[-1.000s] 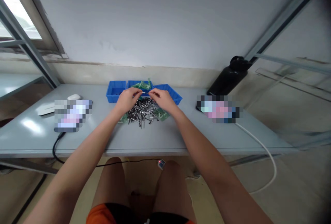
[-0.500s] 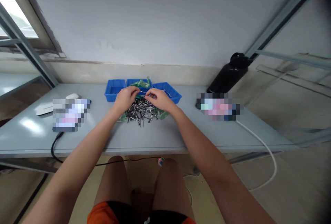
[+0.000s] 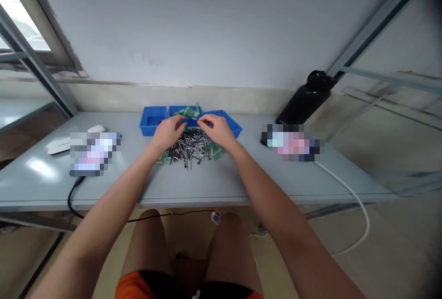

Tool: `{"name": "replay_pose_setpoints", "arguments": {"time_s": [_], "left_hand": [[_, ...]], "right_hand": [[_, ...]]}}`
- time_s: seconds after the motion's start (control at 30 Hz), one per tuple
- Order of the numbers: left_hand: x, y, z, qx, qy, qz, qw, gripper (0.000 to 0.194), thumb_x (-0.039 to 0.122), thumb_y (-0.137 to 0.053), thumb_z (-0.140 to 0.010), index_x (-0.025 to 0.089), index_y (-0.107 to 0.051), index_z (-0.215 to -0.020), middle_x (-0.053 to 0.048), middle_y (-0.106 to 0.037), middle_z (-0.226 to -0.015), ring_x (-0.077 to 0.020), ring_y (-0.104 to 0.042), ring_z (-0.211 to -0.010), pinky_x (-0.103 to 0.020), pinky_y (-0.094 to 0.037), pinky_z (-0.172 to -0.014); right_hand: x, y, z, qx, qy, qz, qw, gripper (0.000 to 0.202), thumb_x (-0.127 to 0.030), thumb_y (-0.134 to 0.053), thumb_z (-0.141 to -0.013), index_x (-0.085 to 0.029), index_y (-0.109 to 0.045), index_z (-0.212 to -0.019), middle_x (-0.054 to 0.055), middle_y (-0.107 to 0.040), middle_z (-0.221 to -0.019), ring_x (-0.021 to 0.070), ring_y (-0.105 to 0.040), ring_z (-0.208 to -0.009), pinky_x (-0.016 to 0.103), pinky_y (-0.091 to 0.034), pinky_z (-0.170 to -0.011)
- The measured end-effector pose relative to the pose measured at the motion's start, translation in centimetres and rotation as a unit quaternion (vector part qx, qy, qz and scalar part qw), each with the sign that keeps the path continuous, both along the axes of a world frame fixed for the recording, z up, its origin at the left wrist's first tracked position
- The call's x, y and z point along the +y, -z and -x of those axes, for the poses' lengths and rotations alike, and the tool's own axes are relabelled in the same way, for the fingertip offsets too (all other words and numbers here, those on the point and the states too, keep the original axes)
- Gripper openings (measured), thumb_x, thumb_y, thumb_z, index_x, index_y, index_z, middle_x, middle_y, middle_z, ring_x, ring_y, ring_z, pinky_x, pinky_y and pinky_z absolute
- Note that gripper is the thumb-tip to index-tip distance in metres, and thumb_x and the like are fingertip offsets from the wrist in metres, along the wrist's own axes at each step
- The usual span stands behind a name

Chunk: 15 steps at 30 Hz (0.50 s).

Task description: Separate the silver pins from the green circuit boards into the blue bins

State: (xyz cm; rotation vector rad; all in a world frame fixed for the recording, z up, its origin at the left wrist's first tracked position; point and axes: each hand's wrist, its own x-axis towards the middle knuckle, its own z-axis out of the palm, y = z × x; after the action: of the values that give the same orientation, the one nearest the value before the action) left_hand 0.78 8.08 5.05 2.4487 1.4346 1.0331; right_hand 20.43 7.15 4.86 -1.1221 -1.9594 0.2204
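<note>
A heap of metal screws (image 3: 188, 149) lies on the grey table, with green plastic pieces (image 3: 214, 150) at its edges. Over the right of the heap, my right hand (image 3: 217, 129) pinches a thin screw (image 3: 195, 118) that points left. My left hand (image 3: 168, 132) hovers over the heap's left side, thumb and forefinger apart, with nothing seen between them. Behind the hands stand a left blue bin (image 3: 148, 129), a middle blue bin (image 3: 171, 111) with green plastic in it, and a right blue bin (image 3: 235, 128), partly hidden by my right hand.
A blurred phone (image 3: 95, 154) with a black cable and a white mouse-like item (image 3: 97, 129) are at the left. At the right stand a black bottle (image 3: 304, 103) and another blurred device (image 3: 292, 142) with a white cable (image 3: 348, 188). The wall rises behind the table.
My left thumb and forefinger have parted and let go of the thin piece. My right hand has moved slightly up and keeps hold of it.
</note>
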Motion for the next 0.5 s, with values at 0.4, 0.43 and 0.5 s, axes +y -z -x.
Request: {"name": "replay_pose_setpoints", "arguments": {"time_s": [0.4,0.43,0.5], "left_hand": [[0.1,0.4,0.0,0.074,0.082,0.026,0.994,0.025,0.024,-0.048,-0.087,0.018,-0.068,-0.101,-0.006,-0.071,-0.093,-0.0181,-0.062,-0.077,-0.03,-0.046,-0.072],[0.1,0.4,0.0,0.075,0.091,0.027,0.993,0.025,0.023,-0.048,-0.086,0.017,-0.068,-0.101,-0.006,-0.071,-0.093,-0.0182,-0.062,-0.078,-0.03,-0.046,-0.072],[-0.1,0.4,-0.1,0.079,0.114,0.028,0.99,0.025,0.022,-0.048,-0.085,0.017,-0.069,-0.099,-0.006,-0.071,-0.092,-0.018,-0.063,-0.079,-0.03,-0.046,-0.072]], "right_hand": [[0.8,0.3,-3.4,-0.088,0.278,0.047,0.955,0.03,-0.029,-0.047,-0.088,-0.017,-0.066,-0.108,0.014,-0.066,-0.104,0.0257,-0.059,-0.094,0.038,-0.044,-0.082],[0.8,0.3,-3.2,-0.08,0.259,0.041,0.962,0.03,-0.028,-0.047,-0.088,-0.016,-0.066,-0.109,0.013,-0.066,-0.102,0.0242,-0.06,-0.093,0.037,-0.044,-0.083],[0.9,0.2,-2.5,-0.075,0.193,0.037,0.978,0.028,-0.026,-0.049,-0.088,-0.015,-0.066,-0.107,0.011,-0.067,-0.096,0.0207,-0.06,-0.087,0.033,-0.044,-0.082]]}}
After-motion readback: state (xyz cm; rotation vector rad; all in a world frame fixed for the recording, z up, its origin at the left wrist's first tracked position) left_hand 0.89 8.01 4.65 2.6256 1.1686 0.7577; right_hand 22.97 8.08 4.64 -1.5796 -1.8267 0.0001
